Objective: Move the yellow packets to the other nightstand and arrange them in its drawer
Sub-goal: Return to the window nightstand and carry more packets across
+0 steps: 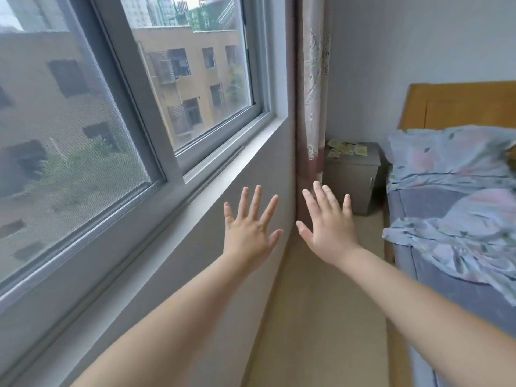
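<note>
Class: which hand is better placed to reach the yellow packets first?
Probably the right hand: open, empty, in line with the yellow packets on the nightstand; the left hand is nearer the wall.

I'm viewing through one head-worn camera, looking forward and slightly down the aisle between the window [195,79] and the bed [452,219]; the left hand [250,233] and right hand [326,230] are showing close, the nightstand [350,180] far ahead.

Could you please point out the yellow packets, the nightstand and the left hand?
pale yellow packets [346,148], head view, middle packet
grey boxy nightstand [349,185], head view, front panel
left hand [248,233], head view, its back
</note>
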